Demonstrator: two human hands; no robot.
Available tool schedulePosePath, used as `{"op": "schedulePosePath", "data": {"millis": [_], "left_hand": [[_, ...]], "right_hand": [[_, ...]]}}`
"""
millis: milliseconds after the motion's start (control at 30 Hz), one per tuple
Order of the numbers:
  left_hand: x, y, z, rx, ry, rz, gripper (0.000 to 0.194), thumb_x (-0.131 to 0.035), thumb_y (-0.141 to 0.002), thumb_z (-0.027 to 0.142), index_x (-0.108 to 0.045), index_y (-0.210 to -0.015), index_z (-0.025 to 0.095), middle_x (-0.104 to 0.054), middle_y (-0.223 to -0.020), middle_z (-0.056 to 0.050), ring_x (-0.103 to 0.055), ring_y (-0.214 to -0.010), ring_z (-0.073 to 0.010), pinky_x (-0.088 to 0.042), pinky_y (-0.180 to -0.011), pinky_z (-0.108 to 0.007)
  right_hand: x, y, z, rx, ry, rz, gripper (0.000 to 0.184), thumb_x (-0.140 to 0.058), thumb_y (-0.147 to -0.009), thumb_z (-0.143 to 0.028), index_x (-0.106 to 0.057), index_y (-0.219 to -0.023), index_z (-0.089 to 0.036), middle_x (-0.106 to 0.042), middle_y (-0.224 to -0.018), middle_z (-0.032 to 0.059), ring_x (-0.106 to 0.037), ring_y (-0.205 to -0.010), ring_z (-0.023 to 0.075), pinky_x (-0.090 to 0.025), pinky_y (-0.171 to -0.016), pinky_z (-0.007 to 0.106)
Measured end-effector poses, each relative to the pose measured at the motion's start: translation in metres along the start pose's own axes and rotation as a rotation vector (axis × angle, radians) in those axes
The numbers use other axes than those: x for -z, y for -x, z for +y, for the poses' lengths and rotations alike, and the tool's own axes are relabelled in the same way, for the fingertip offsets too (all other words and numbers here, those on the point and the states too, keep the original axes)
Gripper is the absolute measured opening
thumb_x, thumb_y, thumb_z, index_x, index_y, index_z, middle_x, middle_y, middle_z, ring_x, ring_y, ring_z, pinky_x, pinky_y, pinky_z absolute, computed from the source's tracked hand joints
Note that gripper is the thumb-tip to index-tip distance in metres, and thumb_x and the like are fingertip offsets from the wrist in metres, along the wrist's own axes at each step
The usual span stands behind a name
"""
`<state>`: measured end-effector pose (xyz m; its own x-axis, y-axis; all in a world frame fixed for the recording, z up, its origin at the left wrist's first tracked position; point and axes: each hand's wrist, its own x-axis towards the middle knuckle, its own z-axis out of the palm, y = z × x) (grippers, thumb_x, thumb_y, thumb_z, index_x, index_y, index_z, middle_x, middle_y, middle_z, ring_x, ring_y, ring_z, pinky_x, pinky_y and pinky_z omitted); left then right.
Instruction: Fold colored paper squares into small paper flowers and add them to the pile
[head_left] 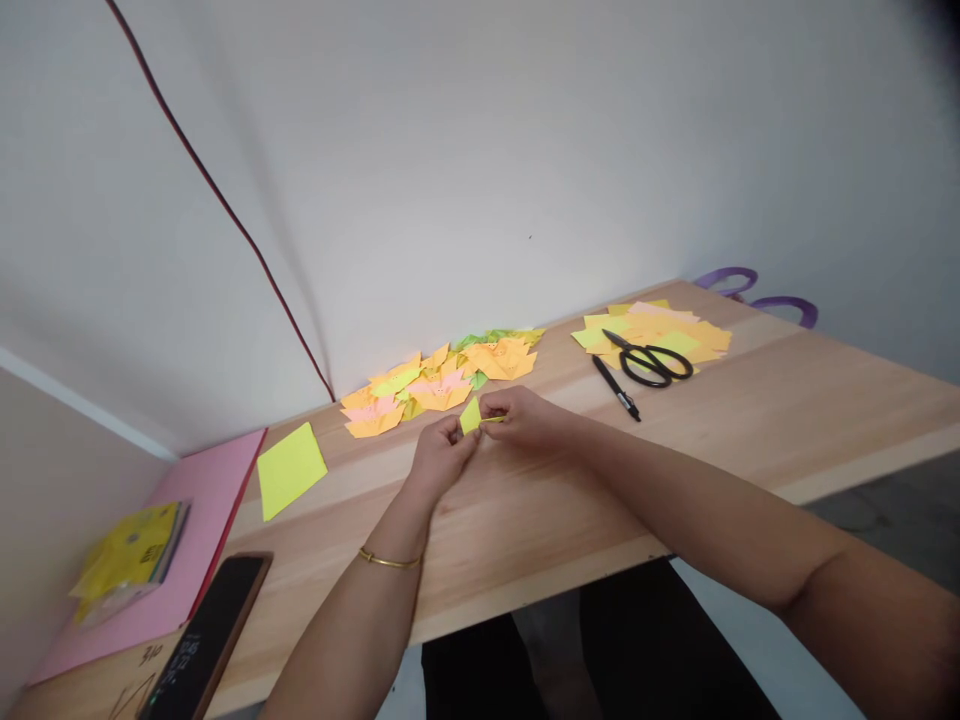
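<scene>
A small folded piece of yellow paper (pixel 470 415) is held between my two hands, just above the middle of the wooden table. My left hand (pixel 441 455) pinches its left side, with the thumb and fingers closed. On the other side my right hand (pixel 521 415) grips the paper's right end, its fingers curled round a thin yellow edge. Right behind my hands lies a row of folded paper shapes (pixel 442 390) in orange, pink, yellow and green, some with small dots drawn on them.
Black scissors (pixel 656 363) rest partly on a pile of yellow and orange papers (pixel 645 325), beside a black pen (pixel 616 388). At left lie a yellow paper stack (pixel 291 470), a pink sheet (pixel 214 480), a plastic packet (pixel 135 555) and a phone (pixel 210 635). The wall borders the table (pixel 787 400).
</scene>
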<state>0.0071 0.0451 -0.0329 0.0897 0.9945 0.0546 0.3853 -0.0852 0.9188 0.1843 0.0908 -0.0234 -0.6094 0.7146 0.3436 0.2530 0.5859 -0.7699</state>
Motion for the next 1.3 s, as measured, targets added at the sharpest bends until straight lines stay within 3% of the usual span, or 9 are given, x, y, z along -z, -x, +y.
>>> {"op": "schedulePosePath", "data": {"millis": [100,300,467,567,667,767,900,1100,1300], "left_hand": [[0.000,0.001,0.003,0.015,0.051,-0.018,0.024,-0.062,-0.070,0.038,-0.056,-0.067,0.016,-0.048,-0.054,0.004,-0.037,-0.048,-0.0077,-0.027,-0.047,-0.021],[0.002,0.003,0.005,0.067,0.084,-0.022,0.029,-0.065,-0.069,0.039,-0.050,-0.059,0.016,-0.047,-0.049,0.004,-0.036,-0.043,-0.0063,-0.025,-0.042,-0.020],[0.000,-0.001,0.001,0.065,0.268,-0.020,0.021,-0.068,-0.067,0.033,-0.058,-0.069,0.014,-0.053,-0.057,0.003,-0.045,-0.050,-0.0066,-0.037,-0.051,-0.020],[-0.002,-0.003,-0.001,0.053,0.449,0.035,0.019,-0.068,-0.066,0.030,-0.061,-0.073,0.013,-0.052,-0.056,0.004,-0.047,-0.051,-0.0068,-0.044,-0.060,-0.024],[-0.002,-0.002,0.000,0.050,0.401,0.043,0.019,-0.068,-0.066,0.030,-0.060,-0.070,0.013,-0.053,-0.054,0.003,-0.046,-0.049,-0.0065,-0.040,-0.055,-0.021],[-0.002,-0.001,0.002,0.045,0.326,0.015,0.021,-0.067,-0.068,0.033,-0.061,-0.070,0.013,-0.057,-0.056,0.001,-0.047,-0.050,-0.0071,-0.037,-0.052,-0.020],[-0.004,-0.001,0.004,0.058,0.470,0.007,0.020,-0.068,-0.065,0.030,-0.062,-0.073,0.012,-0.063,-0.065,-0.003,-0.053,-0.056,-0.0095,-0.044,-0.062,-0.025],[-0.004,-0.001,0.000,0.045,0.288,0.104,0.011,-0.065,-0.063,0.024,-0.061,-0.067,0.014,-0.058,-0.053,0.002,-0.049,-0.049,-0.0082,-0.038,-0.054,-0.021],[-0.003,-0.001,0.005,0.038,0.401,0.093,0.012,-0.064,-0.065,0.023,-0.062,-0.070,0.013,-0.061,-0.056,-0.001,-0.053,-0.051,-0.0096,-0.041,-0.056,-0.023]], "right_hand": [[0.002,0.000,-0.004,0.012,0.014,-0.007,0.014,-0.047,-0.073,-0.020,-0.041,-0.060,-0.018,-0.039,-0.060,-0.0040,-0.034,-0.060,0.0091,-0.028,-0.056,0.021],[0.008,0.000,-0.002,-0.019,-0.081,-0.106,0.014,-0.051,-0.077,-0.030,-0.053,-0.072,-0.017,-0.049,-0.066,-0.0023,-0.041,-0.063,0.0099,-0.031,-0.057,0.021],[0.001,-0.001,0.007,-0.091,-0.099,0.040,0.018,-0.056,-0.074,-0.033,-0.054,-0.069,-0.016,-0.051,-0.065,-0.0019,-0.046,-0.063,0.0105,-0.035,-0.058,0.022],[0.000,-0.002,0.006,-0.136,-0.229,0.033,0.019,-0.055,-0.076,-0.033,-0.058,-0.082,-0.015,-0.058,-0.072,0.0003,-0.052,-0.066,0.0117,-0.039,-0.061,0.024],[0.000,-0.001,0.002,-0.153,-0.296,0.000,0.020,-0.058,-0.073,-0.028,-0.059,-0.090,-0.017,-0.060,-0.075,0.0001,-0.054,-0.065,0.0111,-0.041,-0.060,0.023],[-0.002,-0.001,-0.002,-0.144,-0.312,0.039,0.015,-0.058,-0.071,-0.025,-0.059,-0.084,-0.018,-0.059,-0.074,-0.0004,-0.055,-0.065,0.0110,-0.042,-0.060,0.023],[-0.004,-0.001,-0.004,-0.130,-0.349,0.066,0.016,-0.056,-0.073,-0.025,-0.059,-0.087,-0.017,-0.061,-0.083,0.0014,-0.057,-0.070,0.0120,-0.045,-0.064,0.025],[-0.005,0.002,-0.006,-0.040,-0.227,0.058,0.016,-0.056,-0.073,-0.020,-0.064,-0.087,-0.018,-0.064,-0.094,0.0033,-0.058,-0.090,0.0155,-0.044,-0.082,0.030],[-0.006,0.002,-0.009,-0.079,-0.255,0.080,0.012,-0.056,-0.075,-0.022,-0.067,-0.077,-0.017,-0.066,-0.081,0.0033,-0.060,-0.079,0.0148,-0.046,-0.073,0.027]]}}
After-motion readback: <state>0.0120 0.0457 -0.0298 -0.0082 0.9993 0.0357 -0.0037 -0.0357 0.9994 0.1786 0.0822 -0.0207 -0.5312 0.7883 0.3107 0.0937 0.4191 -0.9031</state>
